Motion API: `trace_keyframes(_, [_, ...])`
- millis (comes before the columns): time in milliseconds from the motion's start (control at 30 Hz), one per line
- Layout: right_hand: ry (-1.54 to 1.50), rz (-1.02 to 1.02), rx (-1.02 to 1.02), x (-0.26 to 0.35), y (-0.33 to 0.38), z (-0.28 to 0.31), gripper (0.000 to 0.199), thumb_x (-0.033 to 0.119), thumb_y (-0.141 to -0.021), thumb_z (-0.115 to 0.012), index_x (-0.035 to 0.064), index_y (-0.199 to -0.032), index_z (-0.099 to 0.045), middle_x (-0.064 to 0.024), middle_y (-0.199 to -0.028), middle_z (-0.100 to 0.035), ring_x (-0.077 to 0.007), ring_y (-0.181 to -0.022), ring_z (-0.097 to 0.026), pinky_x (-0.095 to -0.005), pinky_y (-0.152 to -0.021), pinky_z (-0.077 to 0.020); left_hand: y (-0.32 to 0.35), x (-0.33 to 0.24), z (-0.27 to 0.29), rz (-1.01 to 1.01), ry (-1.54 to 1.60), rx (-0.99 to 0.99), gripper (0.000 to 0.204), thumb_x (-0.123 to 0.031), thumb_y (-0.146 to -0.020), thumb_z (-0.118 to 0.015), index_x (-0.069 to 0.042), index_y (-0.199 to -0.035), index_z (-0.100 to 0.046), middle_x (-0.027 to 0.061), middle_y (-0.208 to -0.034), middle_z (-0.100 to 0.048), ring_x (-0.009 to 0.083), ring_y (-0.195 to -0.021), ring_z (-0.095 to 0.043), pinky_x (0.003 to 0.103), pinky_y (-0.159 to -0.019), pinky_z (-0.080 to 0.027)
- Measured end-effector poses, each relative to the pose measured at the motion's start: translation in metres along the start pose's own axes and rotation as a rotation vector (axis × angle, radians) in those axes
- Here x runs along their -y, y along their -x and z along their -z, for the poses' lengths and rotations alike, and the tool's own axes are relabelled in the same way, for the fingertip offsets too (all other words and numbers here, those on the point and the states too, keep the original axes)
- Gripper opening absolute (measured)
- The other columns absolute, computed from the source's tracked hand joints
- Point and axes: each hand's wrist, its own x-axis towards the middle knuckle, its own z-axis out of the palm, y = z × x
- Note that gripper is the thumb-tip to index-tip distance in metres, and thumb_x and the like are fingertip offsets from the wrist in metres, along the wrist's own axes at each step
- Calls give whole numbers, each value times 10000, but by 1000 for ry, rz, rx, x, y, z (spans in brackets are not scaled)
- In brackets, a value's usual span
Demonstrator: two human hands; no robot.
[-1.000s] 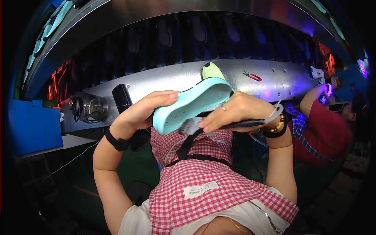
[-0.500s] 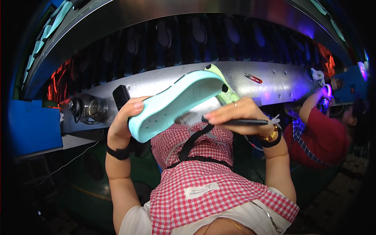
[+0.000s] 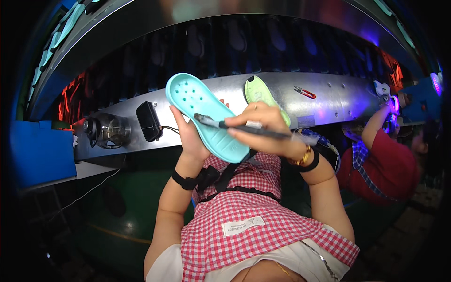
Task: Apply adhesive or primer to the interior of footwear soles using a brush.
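Note:
My left hand [image 3: 190,134] grips a light turquoise shoe sole [image 3: 225,143] by its left edge, the thumb along the rim and other fingertips showing on the far side. The sole faces up, tilted, with a raised rim and a cluster of small holes at its upper-left end. In my right hand [image 3: 265,124] is a dark-handled brush [image 3: 209,121], held across the sole. Its bristles touch, or hover just over, the sole's inner face. Behind my right hand, a pale green sole [image 3: 258,90] with a black patch at its tip lies on the metal bench.
On the metal bench [image 3: 216,89] are a black phone-like device [image 3: 148,121], a glass jug [image 3: 112,130] and red thread snips [image 3: 305,92]. A blue box [image 3: 42,155] stands at left. Dark racks line the back. A co-worker in red [image 3: 383,164] sits at right.
The sole has turned from edge-on to face-up, its holed end swinging to the upper left. My left hand has moved right. The brush now lies over the sole's inner face.

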Motion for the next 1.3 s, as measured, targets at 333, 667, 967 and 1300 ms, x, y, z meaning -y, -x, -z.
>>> trace_keyframes(333, [-144, -220, 37, 12, -5, 12, 186, 56, -681, -665, 34, -865, -656, -105, -759, -624, -157, -704, -595, -250, -636, -455, 0, -12, -16, -130, -44, 101, 828, -704, -778, -191, -47, -1251, -363, 161, -1033, -530, 316, -979, -505, 453, -908, -371])
trace_keyframes(667, [-331, -191, 334, 14, 4, 16, 225, 32, -693, -676, 34, -916, -648, -66, -826, -636, -110, -747, -577, -247, -665, -461, 4, -37, -28, -415, -76, 10, 868, -744, -741, -204, -33, -1201, -391, 164, -1033, -532, 309, -932, -541, 456, -861, -421])
trace_keyframes(967, [-1238, -516, -27, -3, 10, -9, 188, 7, -800, -564, -58, -973, -532, -180, -993, -582, -213, -914, -586, -337, -827, -491, 16, -24, -54, -300, -41, -69, 732, -621, -827, -238, -45, -1265, -343, 186, -1169, -481, 314, -1026, -516, 446, -909, -399])
trace_keyframes(1300, [-674, -494, 72, 19, 3, -1, 185, -1, -757, -601, -10, -942, -601, -74, -851, -623, -115, -813, -576, -237, -739, -455, 11, -21, -37, -228, 115, 116, 624, -472, -860, -338, -9, -1278, -318, 213, -1183, -465, 365, -1030, -508, 479, -899, -407])
